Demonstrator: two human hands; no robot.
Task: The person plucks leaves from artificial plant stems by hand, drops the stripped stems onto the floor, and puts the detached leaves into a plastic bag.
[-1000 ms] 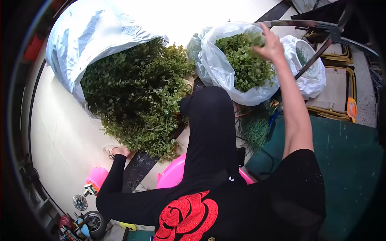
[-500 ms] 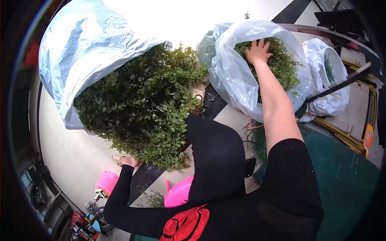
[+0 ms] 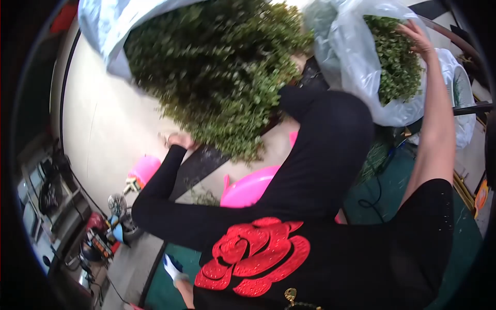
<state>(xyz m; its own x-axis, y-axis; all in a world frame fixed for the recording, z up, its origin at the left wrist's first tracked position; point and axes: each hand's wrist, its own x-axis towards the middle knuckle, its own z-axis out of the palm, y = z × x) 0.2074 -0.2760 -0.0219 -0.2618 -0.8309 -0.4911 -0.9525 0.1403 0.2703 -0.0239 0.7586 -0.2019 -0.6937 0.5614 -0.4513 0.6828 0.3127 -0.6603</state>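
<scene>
My right hand (image 3: 415, 39) is over a clear plastic bag (image 3: 356, 62) at the upper right. Its fingers are apart at the edge of the leafy green artificial-looking foliage (image 3: 395, 62) inside, and I see nothing gripped in them. My left hand (image 3: 174, 269) is low in the view beside my body, in what looks like a white and blue glove; its fingers are too small and blurred to read. In front of my legs, a large mass of leafy sprigs (image 3: 222, 77) spills from a pale bluish-white sack (image 3: 103, 39).
A pink stool (image 3: 250, 188) is under me, and a pink container (image 3: 144, 169) stands on the floor to the left. Tools and clutter (image 3: 95, 243) line the lower left. Beyond the clear bag is a white bag with a basket (image 3: 460, 90). Green matting (image 3: 398, 178) covers the floor at right.
The view has tilted down and shifted, so the sack and bags sit higher in it. My right hand has moved from the foliage's middle towards the bag's right rim. My left hand has come into view.
</scene>
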